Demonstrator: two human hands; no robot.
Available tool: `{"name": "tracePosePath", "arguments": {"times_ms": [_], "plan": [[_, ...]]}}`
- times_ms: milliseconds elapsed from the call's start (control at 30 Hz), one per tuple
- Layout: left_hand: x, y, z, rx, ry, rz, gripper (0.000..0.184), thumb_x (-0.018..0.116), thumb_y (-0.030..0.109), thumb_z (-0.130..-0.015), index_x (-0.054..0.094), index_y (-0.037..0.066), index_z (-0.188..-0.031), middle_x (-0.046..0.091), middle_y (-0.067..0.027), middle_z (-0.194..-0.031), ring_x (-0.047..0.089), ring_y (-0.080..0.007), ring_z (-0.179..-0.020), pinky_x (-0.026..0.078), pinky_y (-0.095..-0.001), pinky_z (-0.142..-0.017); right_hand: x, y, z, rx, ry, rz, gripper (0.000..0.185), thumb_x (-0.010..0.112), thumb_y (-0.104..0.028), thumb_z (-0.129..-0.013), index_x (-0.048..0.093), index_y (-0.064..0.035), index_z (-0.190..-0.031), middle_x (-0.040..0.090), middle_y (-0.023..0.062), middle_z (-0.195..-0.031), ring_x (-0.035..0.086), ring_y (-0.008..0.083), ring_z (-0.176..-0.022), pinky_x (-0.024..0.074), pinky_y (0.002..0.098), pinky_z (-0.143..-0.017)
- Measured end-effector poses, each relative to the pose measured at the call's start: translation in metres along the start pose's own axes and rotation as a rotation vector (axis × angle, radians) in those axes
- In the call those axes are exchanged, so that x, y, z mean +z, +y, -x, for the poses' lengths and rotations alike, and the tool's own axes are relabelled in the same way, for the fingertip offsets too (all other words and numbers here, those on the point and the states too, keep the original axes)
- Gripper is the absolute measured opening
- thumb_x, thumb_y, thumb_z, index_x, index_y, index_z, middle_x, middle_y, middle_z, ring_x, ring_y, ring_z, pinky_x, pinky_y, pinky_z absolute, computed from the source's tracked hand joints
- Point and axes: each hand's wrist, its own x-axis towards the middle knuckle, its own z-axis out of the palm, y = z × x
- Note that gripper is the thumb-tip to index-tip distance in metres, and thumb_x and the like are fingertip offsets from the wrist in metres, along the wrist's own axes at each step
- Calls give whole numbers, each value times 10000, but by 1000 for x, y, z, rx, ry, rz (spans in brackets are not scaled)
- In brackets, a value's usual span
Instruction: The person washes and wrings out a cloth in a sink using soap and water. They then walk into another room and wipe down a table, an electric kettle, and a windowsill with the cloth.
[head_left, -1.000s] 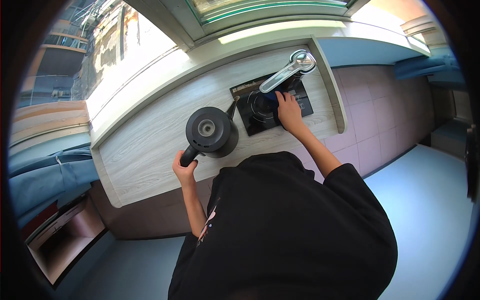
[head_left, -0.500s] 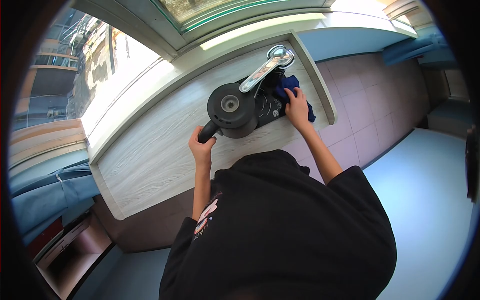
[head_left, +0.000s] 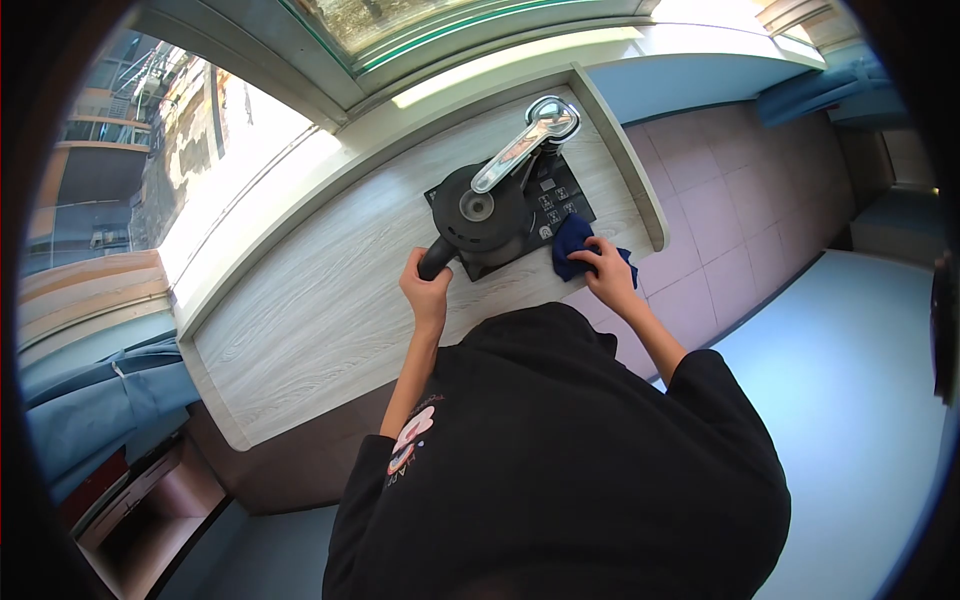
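My left hand (head_left: 424, 288) is wrapped round the handle of a dark grey kettle (head_left: 487, 232). The kettle is over the left part of a black base panel (head_left: 577, 202) with printed keys. I cannot tell whether its bottom touches the panel. A chrome swivel spout (head_left: 520, 155) reaches from the panel's back right toward the kettle lid. My right hand (head_left: 612, 275) has its fingers bent onto a crumpled dark blue cloth (head_left: 570, 240), which lies at the panel's front right corner, near the table's front edge.
A pale wood-grain tabletop (head_left: 310, 310) with a raised rim (head_left: 625, 160) stands below the window. Tiled floor (head_left: 720, 200) lies to the right. Blue curtains (head_left: 130, 385) hang at the left, above an open cabinet (head_left: 160, 510).
The kettle has shifted right over the panel in my left hand. My right hand and the blue cloth have come toward me, off the keys, which now show. The view has shifted slightly.
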Motion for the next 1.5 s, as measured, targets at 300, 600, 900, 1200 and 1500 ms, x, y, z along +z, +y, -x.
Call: {"name": "tracePosePath", "arguments": {"times_ms": [300,600,900,1200,1500], "plan": [[15,15,16,41,-35,-143,127,563,37,-619,483,11,-713,393,-6,-585,375,-88,-578,323,-235,-539,-2,11,-5,151,72,-10,410,543,8,-590,647,-203,-926,502,69,-1032,531,263,-960,462,335,-754],[31,11,-5,140,21,-155,125,578,16,-621,503,3,-720,438,-48,-573,405,-101,-570,347,-244,-540,2,27,-6,125,113,-114,404,521,-7,-610,642,-181,-953,516,78,-1011,534,259,-941,452,315,-767],[14,0,-46,165,-244,-218,192,606,33,-597,530,9,-772,470,-85,-576,447,-147,-541,380,-268,-537,-74,-37,-69,195,611,-820,291,503,-51,-752,566,-17,-1034,547,57,-929,515,136,-839,408,248,-770],[22,12,-47,178,-227,-257,155,591,25,-604,508,-4,-731,422,-82,-564,418,-144,-539,364,-269,-527,-64,-154,-147,-291,450,76,236,681,-170,-646,653,-171,-880,534,59,-942,547,238,-876,467,347,-687],[25,4,-38,141,-215,-282,170,604,14,-599,524,3,-749,489,-113,-599,460,-184,-547,391,-275,-553,-70,-145,-150,-286,537,48,272,690,-115,-618,640,-159,-881,525,55,-932,548,243,-850,470,344,-640]]}}
